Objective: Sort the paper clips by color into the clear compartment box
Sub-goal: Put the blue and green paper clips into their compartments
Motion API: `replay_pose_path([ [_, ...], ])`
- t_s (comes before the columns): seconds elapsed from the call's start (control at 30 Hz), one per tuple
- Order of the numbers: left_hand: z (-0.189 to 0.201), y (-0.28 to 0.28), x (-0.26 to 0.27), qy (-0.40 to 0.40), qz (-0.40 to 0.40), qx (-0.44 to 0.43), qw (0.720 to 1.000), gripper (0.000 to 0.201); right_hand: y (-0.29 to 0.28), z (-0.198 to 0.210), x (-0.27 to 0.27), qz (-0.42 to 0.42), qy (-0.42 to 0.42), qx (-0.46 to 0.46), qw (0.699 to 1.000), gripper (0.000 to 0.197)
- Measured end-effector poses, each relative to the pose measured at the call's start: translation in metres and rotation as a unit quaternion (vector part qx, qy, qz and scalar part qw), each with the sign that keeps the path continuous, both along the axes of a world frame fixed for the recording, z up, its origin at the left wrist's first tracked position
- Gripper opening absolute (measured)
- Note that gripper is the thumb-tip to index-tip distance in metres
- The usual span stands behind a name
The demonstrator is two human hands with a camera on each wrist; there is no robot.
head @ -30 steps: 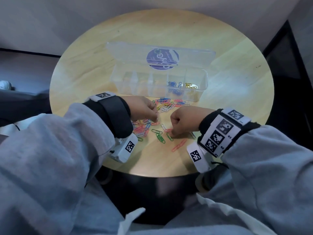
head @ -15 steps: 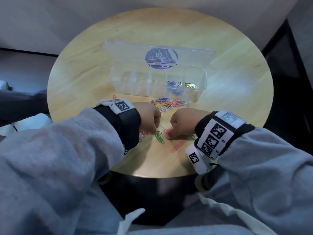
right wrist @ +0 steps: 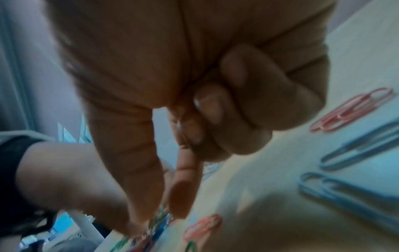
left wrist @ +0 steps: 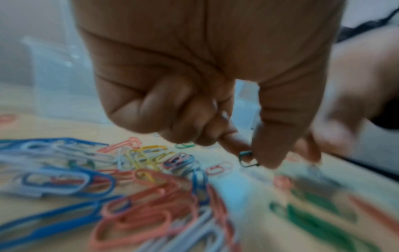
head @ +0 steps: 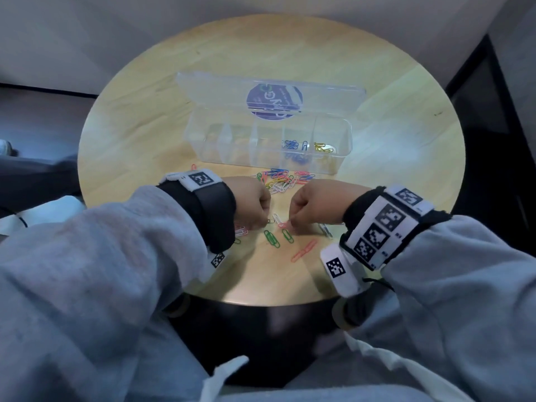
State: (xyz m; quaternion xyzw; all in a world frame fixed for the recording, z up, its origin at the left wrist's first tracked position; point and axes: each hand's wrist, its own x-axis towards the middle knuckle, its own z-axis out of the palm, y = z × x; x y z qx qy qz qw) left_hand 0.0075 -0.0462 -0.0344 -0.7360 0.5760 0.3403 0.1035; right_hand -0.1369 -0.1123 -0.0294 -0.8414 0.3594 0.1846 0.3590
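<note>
A clear compartment box stands open mid-table, with blue clips in its second compartment from the right and yellow clips in the rightmost. A mixed pile of paper clips lies in front of it. My left hand is curled; its thumb and forefinger pinch a small green clip just above the table. My right hand faces it, fingers curled, thumb and forefinger tips closing on a pink clip that lies on the wood.
Two green clips and a red linked pair lie near the table's front edge. Pale blue clips lie beside my right hand. The box lid rests flat behind the box. My grey sleeves cover the near table edge.
My left hand has come back from the pile toward the near edge and now sits close to the right hand, pinching a green clip. The right hand has barely moved.
</note>
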Motion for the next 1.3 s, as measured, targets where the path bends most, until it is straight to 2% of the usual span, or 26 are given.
replay_pose_path([
  [0.1,0.004,-0.002,0.008,0.096,0.077,0.005,0.992,0.022,0.006,-0.003,0.005,0.021,0.019,-0.038,0.999,0.019],
  [0.23,0.014,-0.004,0.011,0.217,0.202,0.012,0.955,0.026,0.011,-0.003,0.011,0.054,0.051,-0.067,0.995,0.022],
  [0.3,0.018,-0.004,0.012,0.258,0.232,0.013,0.938,0.025,0.015,-0.006,0.014,0.067,0.066,-0.083,0.992,0.026],
  [0.4,0.025,0.000,0.013,0.363,0.265,0.013,0.893,0.011,0.021,-0.007,0.018,0.086,0.088,-0.112,0.986,0.021],
  [0.47,0.025,0.001,0.016,0.399,0.280,0.013,0.873,0.017,0.022,-0.005,0.019,0.093,0.095,-0.125,0.983,0.017],
  [0.53,0.024,0.000,0.017,0.401,0.289,0.017,0.869,0.022,0.023,-0.004,0.017,0.097,0.098,-0.129,0.982,0.017],
  [0.6,0.024,-0.002,0.012,0.378,0.285,0.026,0.881,0.011,0.022,-0.004,0.014,0.096,0.092,-0.114,0.985,0.017],
  [0.67,0.021,-0.002,0.009,0.310,0.247,0.022,0.918,0.013,0.015,-0.002,0.010,0.072,0.066,-0.081,0.992,0.005],
  [0.77,0.015,0.001,0.003,0.185,0.071,-0.013,0.980,0.021,-0.008,0.007,-0.001,-0.007,0.011,-0.027,1.000,0.020],
  [0.83,0.015,0.005,-0.004,0.084,-0.024,-0.016,0.996,0.015,-0.020,0.014,-0.009,-0.080,-0.033,0.026,0.996,0.023],
  [0.9,0.014,0.005,-0.010,0.015,-0.086,-0.008,0.996,0.018,-0.028,0.015,-0.016,-0.127,-0.064,0.056,0.988,0.021],
  [1.03,0.009,0.004,-0.016,-0.040,-0.155,0.017,0.987,0.020,-0.030,0.012,-0.022,-0.156,-0.094,0.095,0.979,0.017],
  [1.3,0.000,0.004,-0.023,-0.098,-0.191,0.006,0.977,0.015,-0.031,0.009,-0.024,-0.173,-0.115,0.105,0.972,0.019],
])
